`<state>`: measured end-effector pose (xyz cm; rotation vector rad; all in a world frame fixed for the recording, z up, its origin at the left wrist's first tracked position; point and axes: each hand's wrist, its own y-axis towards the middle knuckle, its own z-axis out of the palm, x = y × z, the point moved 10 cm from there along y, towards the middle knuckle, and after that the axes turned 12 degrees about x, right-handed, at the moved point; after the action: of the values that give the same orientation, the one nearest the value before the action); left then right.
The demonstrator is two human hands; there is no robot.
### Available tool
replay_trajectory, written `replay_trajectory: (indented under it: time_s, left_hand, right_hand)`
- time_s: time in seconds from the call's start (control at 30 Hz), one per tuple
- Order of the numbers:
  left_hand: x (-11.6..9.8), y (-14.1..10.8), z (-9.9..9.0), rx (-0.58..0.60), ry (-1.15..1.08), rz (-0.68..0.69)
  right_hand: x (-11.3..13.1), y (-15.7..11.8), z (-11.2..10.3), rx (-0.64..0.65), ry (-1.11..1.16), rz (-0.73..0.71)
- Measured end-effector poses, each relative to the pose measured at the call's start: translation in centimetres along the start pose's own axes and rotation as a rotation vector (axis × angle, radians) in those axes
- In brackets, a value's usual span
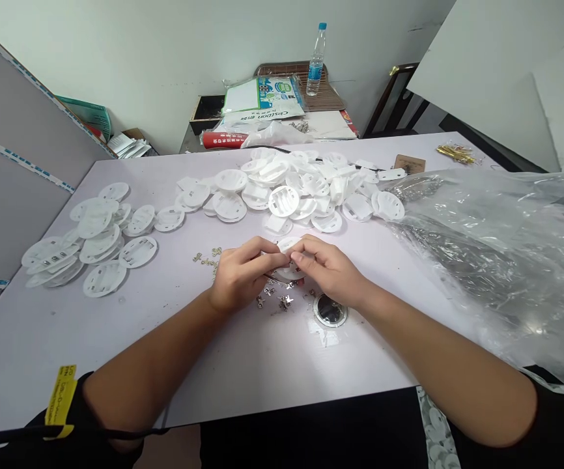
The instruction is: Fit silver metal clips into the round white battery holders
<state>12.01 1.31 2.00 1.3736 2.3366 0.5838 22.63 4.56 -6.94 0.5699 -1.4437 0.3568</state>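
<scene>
Both hands are closed near the middle of the table, fingertips close together. My left hand (pixel 243 272) and my right hand (pixel 329 266) pinch a white round plastic part (pixel 288 243) between them, and the fingers hide much of it. Whether a small metal piece is also between the fingertips, I cannot tell. Small metal contact pieces (pixel 285 302) lie loose just below the hands. More brass-coloured contact pieces (pixel 208 262) lie left of my left hand. By my right wrist is a round black disc with a pale rim (pixel 331 310).
A large heap of white plastic discs (pixel 283 201) spreads behind the hands. Another pile of discs (pixel 99 221) lies at the left. Clear plastic bags (pixel 497 260) with metal pieces cover the right side. A water bottle (pixel 315 62) stands at the back, and a cable (pixel 116 432) crosses the front left.
</scene>
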Motion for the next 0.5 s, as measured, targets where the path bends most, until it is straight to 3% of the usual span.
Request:
replay_trajectory:
  time_s: [0.13, 0.33, 0.5]
  left_hand:
    - [-0.2, 0.0, -0.4, -0.022, 0.007, 0.021]
    - [0.6, -0.2, -0.1, -0.023, -0.060, -0.030]
    - [1.8, 0.1, 0.2, -0.022, -0.195, -0.136]
  right_hand:
    - [-0.7, 0.0, 0.7, 0.062, 0.160, 0.095]
    - [-0.5, 0.0, 1.1, 0.105, 0.341, 0.078]
    - [-1.2, 0.2, 0.5, 0.047, 0.268, 0.069]
